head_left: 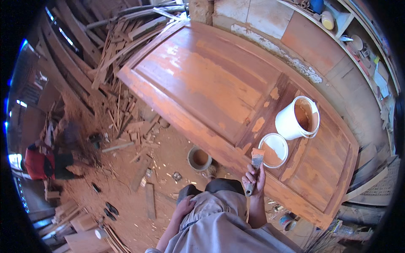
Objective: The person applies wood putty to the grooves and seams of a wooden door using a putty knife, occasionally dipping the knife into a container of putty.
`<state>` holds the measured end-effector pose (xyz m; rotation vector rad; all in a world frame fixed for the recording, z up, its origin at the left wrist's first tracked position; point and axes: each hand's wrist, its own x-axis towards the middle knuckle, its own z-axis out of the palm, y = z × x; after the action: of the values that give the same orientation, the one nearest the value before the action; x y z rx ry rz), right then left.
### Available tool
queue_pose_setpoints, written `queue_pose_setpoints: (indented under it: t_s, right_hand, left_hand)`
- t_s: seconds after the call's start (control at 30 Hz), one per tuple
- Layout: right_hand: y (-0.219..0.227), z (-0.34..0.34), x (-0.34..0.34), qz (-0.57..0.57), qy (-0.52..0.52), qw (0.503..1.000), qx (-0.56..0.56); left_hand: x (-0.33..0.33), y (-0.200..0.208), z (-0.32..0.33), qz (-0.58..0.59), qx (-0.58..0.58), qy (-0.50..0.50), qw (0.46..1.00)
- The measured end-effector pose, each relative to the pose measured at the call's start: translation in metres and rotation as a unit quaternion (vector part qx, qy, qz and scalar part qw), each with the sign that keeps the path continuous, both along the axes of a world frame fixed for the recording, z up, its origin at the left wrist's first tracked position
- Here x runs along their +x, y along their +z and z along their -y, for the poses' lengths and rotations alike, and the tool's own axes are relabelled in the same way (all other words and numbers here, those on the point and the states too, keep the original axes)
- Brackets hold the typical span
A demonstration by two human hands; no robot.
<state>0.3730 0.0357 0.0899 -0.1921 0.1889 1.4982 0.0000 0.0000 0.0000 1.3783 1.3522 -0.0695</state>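
My right hand (260, 179) is closed around a paintbrush (257, 158) with orange-coated bristles pointing up and away from me. The brush is beside a round white lid (278, 140) smeared with orange paste. Just beyond the lid, a white plastic bucket (287, 121) stands with orange-brown residue inside. Both rest on a large panelled wooden door (198, 80), which lies across the space in front of me with uneven orange patches on its surface. My left hand (184, 206) lies on the cloth over my lap, fingers extended and holding nothing.
A dark bucket (199, 158) stands on the dusty floor left of the door. Wood scraps (130, 122) are heaped at the far left, and sandals (110, 210) lie nearby. Another person in a red top (36, 162) is at the left. Shelves (344, 25) line the right wall.
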Motion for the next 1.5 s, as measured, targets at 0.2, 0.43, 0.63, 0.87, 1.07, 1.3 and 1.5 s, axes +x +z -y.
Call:
queue_pose_setpoints:
  t_s: [0.2,0.43,0.63,0.87,1.07,1.3,1.5]
  right_hand:
    - [0.009,-0.064,0.026,0.008,-0.039,0.999,-0.017]
    - [0.016,-0.097,0.052,0.061,-0.125,0.987,-0.077]
    - [0.019,-0.142,0.05,0.082,-0.206,0.971,-0.087]
    - [0.008,-0.23,0.032,0.098,-0.23,0.937,-0.244]
    - [0.022,-0.317,0.058,0.064,-0.165,0.94,-0.291]
    - [-0.008,-0.348,0.114,0.09,-0.111,0.83,-0.54]
    - [-0.062,-0.361,0.143,0.061,-0.101,0.905,-0.409]
  left_hand:
    - [-0.007,0.042,-0.155,-0.093,0.168,-0.003,0.981]
    - [0.059,0.09,-0.298,0.11,0.242,0.186,0.946]
    - [0.162,0.088,-0.434,0.216,0.266,0.047,0.938]
    - [0.257,0.032,-0.582,0.203,0.399,-0.148,0.882]
    - [0.287,-0.032,-0.646,0.126,0.454,-0.186,0.862]
    - [0.282,-0.031,-0.655,0.009,0.376,-0.27,0.886]
    - [0.288,-0.044,-0.656,0.009,0.396,-0.282,0.874]
